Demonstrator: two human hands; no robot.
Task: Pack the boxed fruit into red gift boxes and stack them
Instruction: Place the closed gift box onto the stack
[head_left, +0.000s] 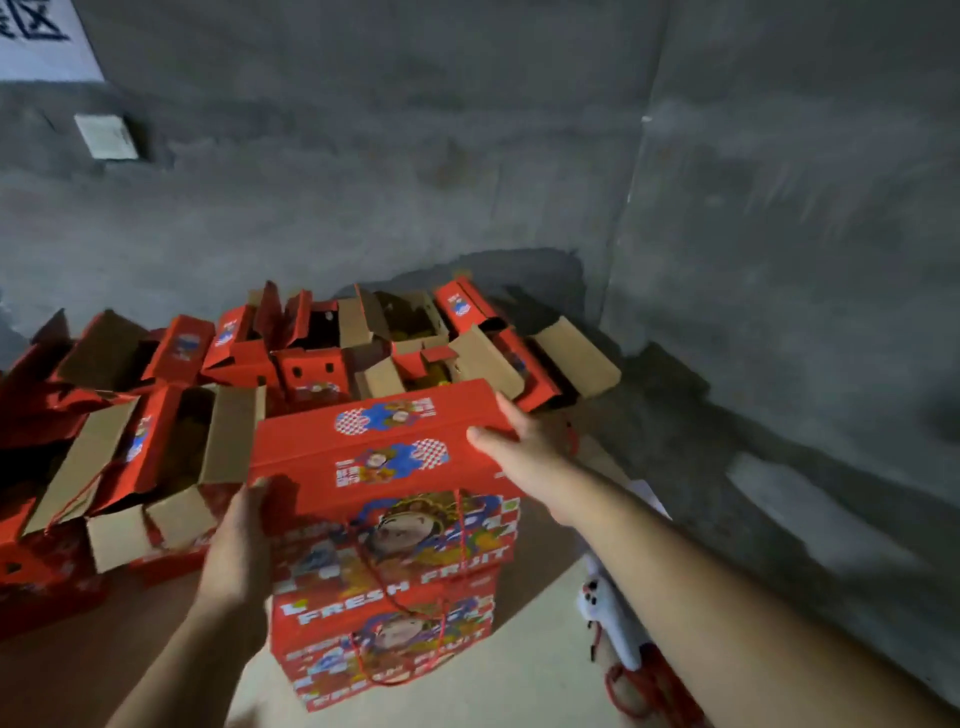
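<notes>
A closed red gift box (384, 467) printed "FRESH FRUIT" sits on top of another closed red gift box (389, 639) in the middle of the view. My left hand (236, 551) presses flat against the top box's left side. My right hand (524, 441) grips its far right top corner, thumb on the lid and fingers over the edge. A red string handle hangs down the front of each box.
Several open red gift boxes (171, 436) with raised cardboard flaps crowd the floor behind and to the left. A grey concrete wall (519, 156) closes the back and right. A white cloth and red strings (623, 654) lie on the pale floor at the right.
</notes>
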